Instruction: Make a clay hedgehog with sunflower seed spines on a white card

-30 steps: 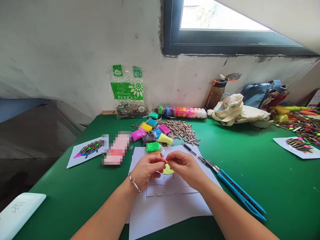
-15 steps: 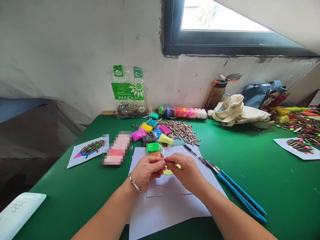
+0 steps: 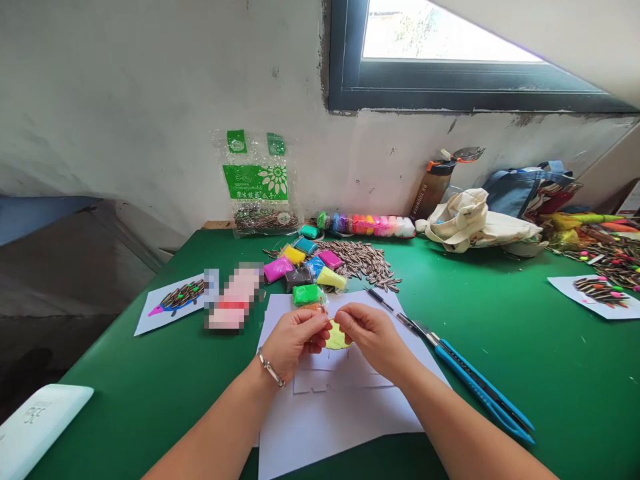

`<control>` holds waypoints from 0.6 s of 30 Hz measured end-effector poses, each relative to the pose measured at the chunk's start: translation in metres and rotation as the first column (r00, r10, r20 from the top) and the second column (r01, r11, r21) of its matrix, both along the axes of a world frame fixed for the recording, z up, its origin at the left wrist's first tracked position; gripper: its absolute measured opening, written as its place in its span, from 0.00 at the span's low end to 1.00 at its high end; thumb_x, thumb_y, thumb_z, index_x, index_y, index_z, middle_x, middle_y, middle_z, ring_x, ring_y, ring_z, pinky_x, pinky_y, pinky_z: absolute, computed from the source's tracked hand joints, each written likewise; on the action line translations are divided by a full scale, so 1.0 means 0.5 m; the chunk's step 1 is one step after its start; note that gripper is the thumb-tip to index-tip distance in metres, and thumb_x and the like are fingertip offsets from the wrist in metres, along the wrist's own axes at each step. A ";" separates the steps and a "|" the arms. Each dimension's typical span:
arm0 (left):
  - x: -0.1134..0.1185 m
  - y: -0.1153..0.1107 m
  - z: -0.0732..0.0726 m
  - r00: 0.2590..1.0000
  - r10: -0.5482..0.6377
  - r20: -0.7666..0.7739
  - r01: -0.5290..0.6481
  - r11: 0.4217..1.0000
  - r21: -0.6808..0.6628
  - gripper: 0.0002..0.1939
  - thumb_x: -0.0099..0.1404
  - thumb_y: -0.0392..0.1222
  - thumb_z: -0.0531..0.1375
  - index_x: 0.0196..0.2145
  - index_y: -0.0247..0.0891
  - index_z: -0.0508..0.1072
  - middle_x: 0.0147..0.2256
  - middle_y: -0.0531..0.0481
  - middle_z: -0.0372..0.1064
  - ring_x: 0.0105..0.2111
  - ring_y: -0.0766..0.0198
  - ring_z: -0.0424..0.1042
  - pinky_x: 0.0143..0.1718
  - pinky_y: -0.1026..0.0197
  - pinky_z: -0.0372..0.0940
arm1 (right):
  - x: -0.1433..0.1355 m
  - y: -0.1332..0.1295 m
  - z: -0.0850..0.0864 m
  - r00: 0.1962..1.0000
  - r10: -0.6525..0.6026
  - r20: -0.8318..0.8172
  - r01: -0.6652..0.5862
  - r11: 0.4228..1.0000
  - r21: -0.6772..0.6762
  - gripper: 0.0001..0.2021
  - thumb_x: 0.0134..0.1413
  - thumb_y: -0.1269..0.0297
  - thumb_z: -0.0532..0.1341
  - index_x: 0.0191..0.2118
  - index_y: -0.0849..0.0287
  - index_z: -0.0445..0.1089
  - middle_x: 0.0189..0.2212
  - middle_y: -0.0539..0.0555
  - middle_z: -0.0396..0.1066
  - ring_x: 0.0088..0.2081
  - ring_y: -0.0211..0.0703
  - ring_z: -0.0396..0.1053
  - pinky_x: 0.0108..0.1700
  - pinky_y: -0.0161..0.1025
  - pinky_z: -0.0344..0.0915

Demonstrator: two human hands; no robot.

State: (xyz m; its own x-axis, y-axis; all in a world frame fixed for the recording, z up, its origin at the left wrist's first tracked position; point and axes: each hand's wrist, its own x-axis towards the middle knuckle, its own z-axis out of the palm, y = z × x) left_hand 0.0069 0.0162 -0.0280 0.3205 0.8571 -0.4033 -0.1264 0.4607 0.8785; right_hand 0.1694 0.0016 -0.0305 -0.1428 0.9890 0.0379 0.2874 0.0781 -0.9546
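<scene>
My left hand (image 3: 293, 339), with a metal bracelet at the wrist, is closed in a pinch above the white paper (image 3: 345, 417). Facing it, a short gap away, my right hand (image 3: 370, 335) has its thumb and fingertips pressed together. Whatever the fingertips hold is too small to make out. Beneath and between the hands, a flat pale yellow clay shape (image 3: 339, 337) lies on a smaller sheet, with short drawn lines below it. Just beyond the left fingertips are an orange clay packet (image 3: 316, 307) and a green clay packet (image 3: 306, 295).
Several clay packets and a heap of sunflower seeds (image 3: 363, 260) lie behind the paper. A pen (image 3: 387, 305) and a blue-handled cutter (image 3: 483, 380) rest at the right. Seed-covered hedgehog pictures (image 3: 180, 300) flank the work. A bottle (image 3: 433, 187) and cloth bag (image 3: 465, 220) stand behind.
My hands have drawn slightly apart, the right one moving a little to the right. More of the yellow shape now shows between them.
</scene>
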 end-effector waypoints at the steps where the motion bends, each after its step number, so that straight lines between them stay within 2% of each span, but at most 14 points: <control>1: 0.000 0.000 0.000 1.000 -0.004 -0.001 0.004 1.000 0.008 0.16 0.51 0.49 0.67 0.24 0.32 0.73 0.22 0.51 0.65 0.21 0.71 0.62 0.24 0.67 0.55 | 0.000 0.000 0.000 1.000 -0.007 -0.010 0.007 1.000 -0.015 0.13 0.56 0.60 0.54 0.25 0.60 0.67 0.21 0.48 0.62 0.25 0.35 0.61 0.26 0.32 0.57; 9: 0.004 -0.002 0.008 0.999 -0.015 0.031 0.014 0.999 0.038 0.13 0.46 0.43 0.70 0.25 0.34 0.73 0.22 0.55 0.64 0.21 0.72 0.62 0.24 0.67 0.56 | -0.001 -0.002 -0.010 0.999 0.008 -0.044 -0.009 1.000 -0.022 0.04 0.51 0.66 0.57 0.28 0.59 0.68 0.23 0.47 0.64 0.26 0.34 0.59 0.27 0.30 0.56; 14: 0.006 -0.002 0.004 0.999 -0.022 0.029 0.020 0.999 0.043 0.13 0.50 0.47 0.68 0.24 0.34 0.72 0.20 0.54 0.63 0.20 0.72 0.61 0.23 0.67 0.55 | -0.003 -0.003 -0.005 1.000 0.021 -0.009 -0.021 1.000 -0.001 0.05 0.52 0.66 0.57 0.27 0.58 0.67 0.23 0.47 0.64 0.26 0.34 0.59 0.27 0.30 0.56; 18: 0.004 -0.001 0.000 1.000 -0.019 0.007 0.018 0.998 0.054 0.15 0.50 0.49 0.67 0.23 0.33 0.72 0.20 0.53 0.64 0.20 0.72 0.61 0.23 0.67 0.55 | -0.002 -0.002 -0.001 0.998 0.025 0.065 -0.032 0.992 0.123 0.06 0.53 0.67 0.57 0.29 0.57 0.71 0.25 0.48 0.69 0.29 0.36 0.63 0.31 0.31 0.59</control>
